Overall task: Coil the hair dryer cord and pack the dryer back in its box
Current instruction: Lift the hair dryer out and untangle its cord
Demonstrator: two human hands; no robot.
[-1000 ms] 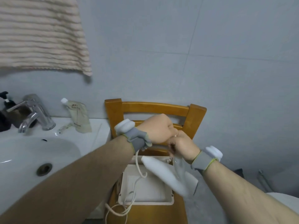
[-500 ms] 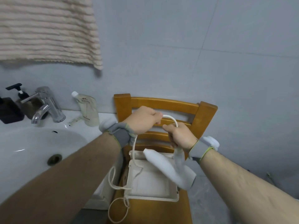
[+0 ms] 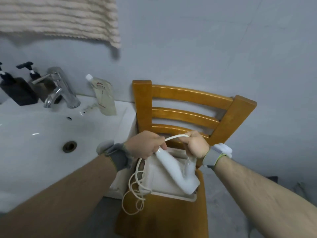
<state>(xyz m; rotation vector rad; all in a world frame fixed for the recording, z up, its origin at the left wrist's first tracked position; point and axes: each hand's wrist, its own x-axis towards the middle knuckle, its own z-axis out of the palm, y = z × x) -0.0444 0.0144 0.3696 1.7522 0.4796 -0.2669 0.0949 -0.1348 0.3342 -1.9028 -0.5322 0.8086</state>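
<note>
While both hands work above the chair seat: white sink (image 3: 42,134) at left, butting against the wooden chair (image 3: 188,97); chrome faucet (image 3: 58,90), two dark pump bottles (image 3: 17,90) and a spouted refill pouch (image 3: 103,97) along the sink's back ledge. Ribbed beige towel (image 3: 60,18) hanging on the grey tiled wall, top left. Grey wristbands with white modules on both forearms.

Open white box (image 3: 164,184) lying on the chair seat, its near edge facing the camera. Hair dryer (image 3: 175,170) held above the box, partly hiding the box interior. Long axis of the white body diagonal, from upper left by the left hand down to lower right over the box's near right corner. Which end is the nozzle: cannot tell, blurred.

Left hand (image 3: 145,145), grip clenched around the cord (image 3: 137,191) and touching the dryer's upper end. Right hand (image 3: 195,145), grip clenched on the cord too; short arc of cord bridging the two fists. Remaining cord dropping from the left fist in loose loops, hanging over the box's left edge and the seat front.
</note>
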